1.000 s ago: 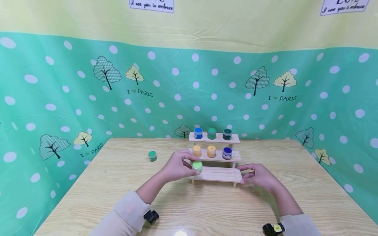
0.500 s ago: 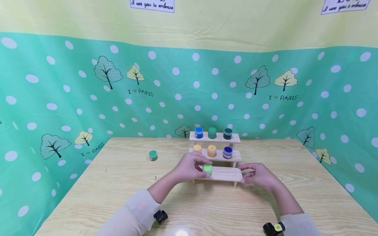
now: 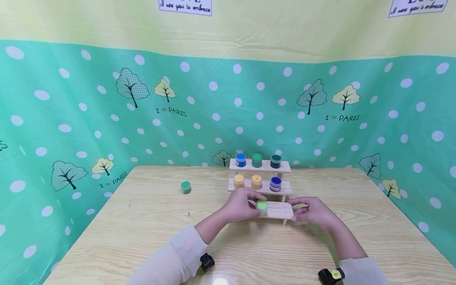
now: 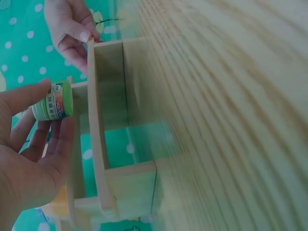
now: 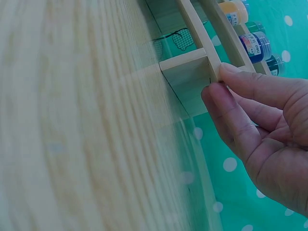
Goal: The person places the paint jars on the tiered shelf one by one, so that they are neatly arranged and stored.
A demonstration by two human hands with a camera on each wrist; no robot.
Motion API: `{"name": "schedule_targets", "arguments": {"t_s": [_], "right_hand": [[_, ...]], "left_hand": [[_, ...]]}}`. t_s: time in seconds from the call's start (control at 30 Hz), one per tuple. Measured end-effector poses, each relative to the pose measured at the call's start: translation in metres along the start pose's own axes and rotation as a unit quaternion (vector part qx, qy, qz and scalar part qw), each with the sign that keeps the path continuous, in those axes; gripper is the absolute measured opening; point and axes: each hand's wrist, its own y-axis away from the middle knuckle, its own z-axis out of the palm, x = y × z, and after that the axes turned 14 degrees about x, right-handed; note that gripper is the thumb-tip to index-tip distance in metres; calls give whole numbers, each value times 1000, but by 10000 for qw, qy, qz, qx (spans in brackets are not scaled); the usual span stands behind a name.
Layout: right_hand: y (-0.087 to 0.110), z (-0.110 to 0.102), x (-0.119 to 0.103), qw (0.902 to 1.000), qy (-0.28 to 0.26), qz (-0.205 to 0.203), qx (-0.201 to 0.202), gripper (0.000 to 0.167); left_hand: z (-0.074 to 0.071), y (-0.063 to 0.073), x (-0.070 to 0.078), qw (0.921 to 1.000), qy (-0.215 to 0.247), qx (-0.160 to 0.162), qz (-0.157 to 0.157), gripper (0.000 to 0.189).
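My left hand [image 3: 241, 206] pinches a small light green paint jar [image 3: 262, 206] between thumb and fingers, over the lowest step of a three-step wooden display rack [image 3: 280, 210]. In the left wrist view the paint jar [image 4: 54, 102] shows a printed label and appears above the step's surface; whether it touches is hard to tell. At the step's right end, my right hand [image 3: 312, 210] grips the board's edge. Seen from the right wrist, thumb and fingertips of that hand [image 5: 264, 120] pinch the board's corner.
The middle step bears two orange-yellow jars [image 3: 256, 182] and a dark blue jar [image 3: 275, 184]. On the top step stand blue [image 3: 240, 160], green [image 3: 257, 160] and dark green [image 3: 275, 161] jars. Another green jar [image 3: 185, 187] stands on the wooden table [image 3: 149, 221], left of the rack.
My left hand has carried the light green paint jar rightward along the lowest step, from its left end to near its middle. The right hand stays at the step's right end.
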Motion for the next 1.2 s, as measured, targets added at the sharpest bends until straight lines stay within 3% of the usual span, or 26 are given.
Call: {"name": "schedule_targets", "arguments": {"t_s": [0.23, 0.7, 0.97, 1.2], "right_hand": [[0, 0, 0, 10000, 30, 23, 14, 59], [-2, -1, 2, 10000, -38, -14, -33, 59], [-1, 0, 2, 10000, 63, 1, 10, 58], [-2, 0, 4, 10000, 40, -16, 16, 58]], "left_hand": [[11, -7, -2, 9994, -341, 77, -9, 37], [20, -10, -3, 9992, -354, 5, -196, 36], [19, -9, -3, 9993, -313, 43, -210, 40], [7, -3, -6, 9997, -2, 247, -43, 41]]}}
